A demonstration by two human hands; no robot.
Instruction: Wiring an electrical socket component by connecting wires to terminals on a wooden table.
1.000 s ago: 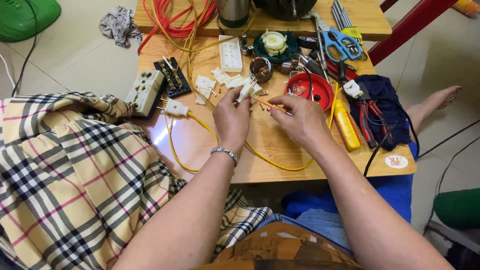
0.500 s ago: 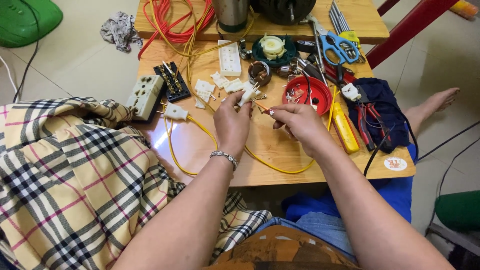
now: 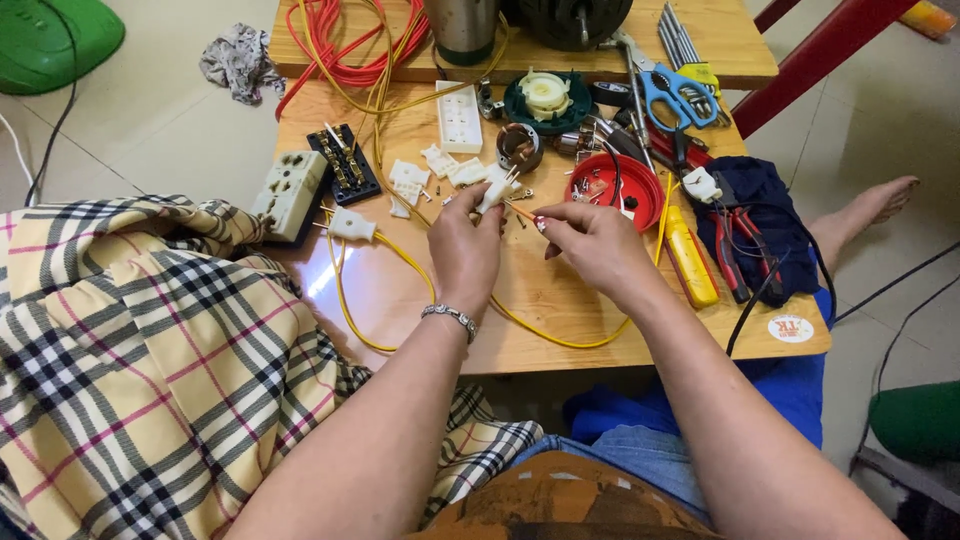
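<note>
Both my hands work a white plug and a yellow wire over the bench.

My left hand (image 3: 468, 245) pinches the plug (image 3: 492, 192) at its fingertips, prongs pointing up and away. My right hand (image 3: 595, 245) sits just beside it, fingers narrowed on the end of the wire (image 3: 520, 211), which reaches across to the plug; I cannot tell whether the two touch. The wire loops down under both wrists across the bench (image 3: 540, 300). A second white plug (image 3: 350, 225) on yellow wire lies left of my left hand, with a cream socket block (image 3: 290, 193) farther left. Just beyond my right hand sits a red dish (image 3: 640, 195), and a yellow tool (image 3: 690, 255) lies to its right. Blue-handled scissors (image 3: 675, 95) lie well beyond.
</note>
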